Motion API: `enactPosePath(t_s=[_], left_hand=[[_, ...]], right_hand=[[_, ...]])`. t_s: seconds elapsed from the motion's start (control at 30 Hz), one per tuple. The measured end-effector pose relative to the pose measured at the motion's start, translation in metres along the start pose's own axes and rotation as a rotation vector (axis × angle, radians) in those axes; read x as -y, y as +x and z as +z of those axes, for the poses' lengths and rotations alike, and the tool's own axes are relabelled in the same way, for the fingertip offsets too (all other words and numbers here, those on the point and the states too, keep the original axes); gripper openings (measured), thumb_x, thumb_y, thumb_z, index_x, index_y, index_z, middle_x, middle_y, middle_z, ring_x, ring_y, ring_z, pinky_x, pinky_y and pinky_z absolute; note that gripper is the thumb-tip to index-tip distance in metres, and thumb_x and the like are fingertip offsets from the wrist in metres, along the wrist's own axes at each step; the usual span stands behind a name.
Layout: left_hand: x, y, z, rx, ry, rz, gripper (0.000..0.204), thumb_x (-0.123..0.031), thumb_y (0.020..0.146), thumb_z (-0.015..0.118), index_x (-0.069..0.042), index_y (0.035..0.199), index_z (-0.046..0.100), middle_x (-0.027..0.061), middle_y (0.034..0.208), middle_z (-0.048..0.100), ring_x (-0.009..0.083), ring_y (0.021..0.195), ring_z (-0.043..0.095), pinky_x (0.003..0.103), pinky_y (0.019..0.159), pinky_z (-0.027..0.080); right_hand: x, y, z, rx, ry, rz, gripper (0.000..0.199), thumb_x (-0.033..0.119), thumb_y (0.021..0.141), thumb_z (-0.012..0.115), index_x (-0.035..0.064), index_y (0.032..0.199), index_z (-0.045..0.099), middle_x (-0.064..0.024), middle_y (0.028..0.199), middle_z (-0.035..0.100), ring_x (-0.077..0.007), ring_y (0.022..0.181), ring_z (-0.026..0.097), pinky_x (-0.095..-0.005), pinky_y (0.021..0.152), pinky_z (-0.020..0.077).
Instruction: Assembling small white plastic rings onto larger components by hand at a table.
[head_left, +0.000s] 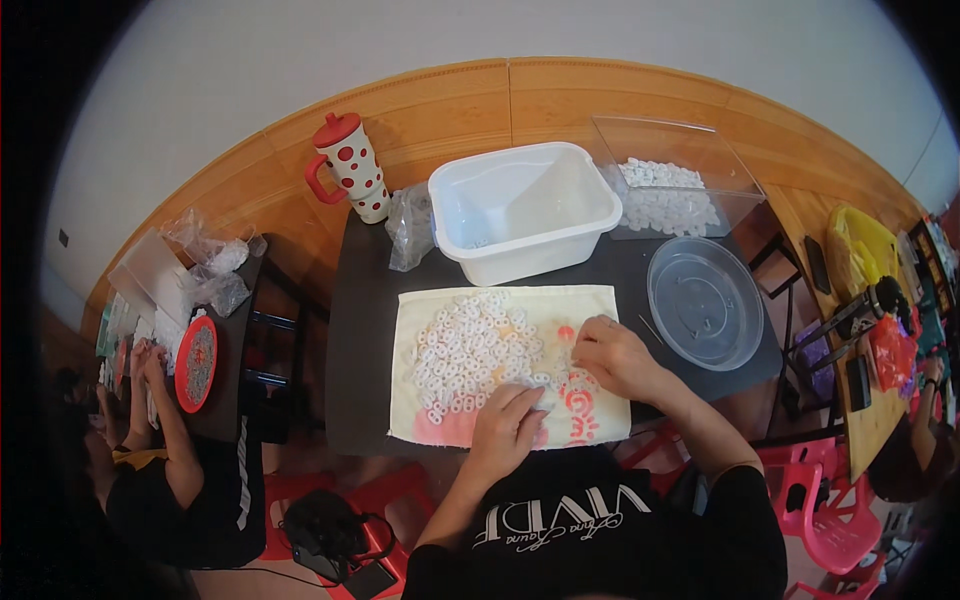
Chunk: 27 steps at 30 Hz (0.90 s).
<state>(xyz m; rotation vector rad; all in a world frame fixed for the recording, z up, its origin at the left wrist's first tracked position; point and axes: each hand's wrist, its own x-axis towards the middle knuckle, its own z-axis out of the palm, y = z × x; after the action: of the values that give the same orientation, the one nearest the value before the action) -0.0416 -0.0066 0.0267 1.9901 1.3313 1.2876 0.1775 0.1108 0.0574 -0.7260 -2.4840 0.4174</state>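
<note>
White rings, small plastic ones, lie heaped on a pale cloth spread over the dark table. My left hand rests curled at the heap's near edge, fingertips bent onto a few rings. My right hand sits at the heap's right side, fingers drawn together, apparently pinching something small; I cannot tell what. I judge it best to work from the edge, one ring at a time, keeping the cloth flat. White tub stands behind the cloth.
</note>
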Motion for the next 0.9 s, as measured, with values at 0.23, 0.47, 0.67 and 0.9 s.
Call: enactPosePath(t_s=[0.23, 0.47, 0.67, 0.9], left_hand=[[-0.013, 0.03, 0.0, -0.121, 0.255, 0.105, 0.025, 0.0, 0.079, 0.067, 0.0, 0.104, 0.067, 0.0169, 0.093, 0.06, 0.0358, 0.082, 0.06, 0.042, 0.071, 0.049], [-0.016, 0.072, 0.013, 0.114, 0.777, -0.126, 0.022, -0.006, 0.078, 0.058, -0.004, 0.095, 0.071, 0.0155, 0.102, 0.054, 0.0335, 0.103, 0.048, 0.043, 0.083, 0.042], [-0.002, 0.06, 0.004, -0.024, 0.475, -0.008, 0.01, -0.007, 0.076, 0.065, -0.003, 0.083, 0.071, 0.016, 0.102, 0.059, 0.0346, 0.101, 0.051, 0.041, 0.085, 0.045], [-0.027, 0.057, -0.001, 0.018, 0.484, 0.003, 0.011, -0.005, 0.077, 0.07, -0.002, 0.087, 0.072, 0.0169, 0.107, 0.06, 0.0347, 0.099, 0.052, 0.042, 0.086, 0.045]], right_hand=[[0.03, -0.018, 0.003, -0.078, 0.109, 0.007, 0.01, 0.006, 0.075, 0.069, 0.0054, 0.082, 0.062, -0.0106, 0.082, 0.057, -0.0308, 0.08, 0.06, -0.0413, 0.065, 0.0493], [0.026, -0.03, 0.015, -0.201, 0.36, 0.151, 0.008, -0.001, 0.081, 0.068, 0.0013, 0.087, 0.063, -0.0127, 0.081, 0.06, -0.031, 0.074, 0.06, -0.037, 0.063, 0.0476], [0.02, -0.042, 0.023, -0.277, 0.514, 0.313, 0.009, -0.007, 0.085, 0.066, -0.0021, 0.091, 0.063, -0.01, 0.083, 0.061, -0.0179, 0.071, 0.06, -0.0267, 0.061, 0.0452], [0.02, -0.04, 0.02, -0.348, 0.547, 0.252, 0.013, -0.008, 0.085, 0.065, -0.0028, 0.097, 0.065, -0.01, 0.084, 0.063, -0.0174, 0.073, 0.061, -0.0259, 0.064, 0.0462]])
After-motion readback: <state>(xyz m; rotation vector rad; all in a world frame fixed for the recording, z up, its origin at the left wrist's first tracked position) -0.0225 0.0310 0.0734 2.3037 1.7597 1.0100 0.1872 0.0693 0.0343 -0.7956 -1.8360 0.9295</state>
